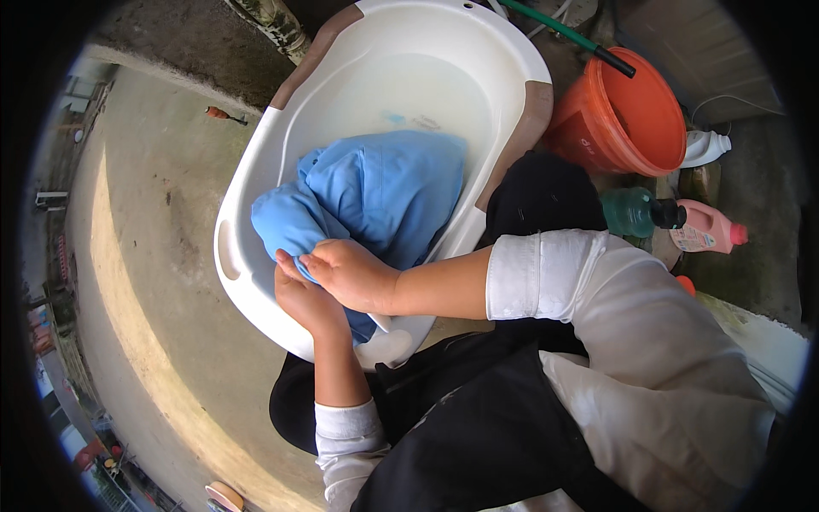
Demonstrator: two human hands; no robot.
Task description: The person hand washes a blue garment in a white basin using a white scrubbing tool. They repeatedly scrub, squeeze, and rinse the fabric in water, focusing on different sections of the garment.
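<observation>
A light blue cloth garment point(397, 185) lies bunched in a white plastic baby bathtub point(259, 313) that has brown side grips. Part of the garment rests in cloudy, shallow water point(416, 80) towards the far end. At the near left of the tub, my left hand point(308, 297) holds a gathered fold of the cloth from below. My right hand point(355, 272) pinches the same fold from above, its fingers close against those of the left. A darker blue piece of cloth point(359, 326) shows beneath my wrists, beside a white plastic part point(382, 321) of the tub.
To the right stand an orange bucket point(576, 137), a white bottle point(700, 148), a green translucent bottle point(627, 211) and a pink detergent jug point(704, 225). A green pole point(556, 25) reaches over the bucket. An orange-handled tool point(217, 113) lies on the concrete floor point(173, 192) at left.
</observation>
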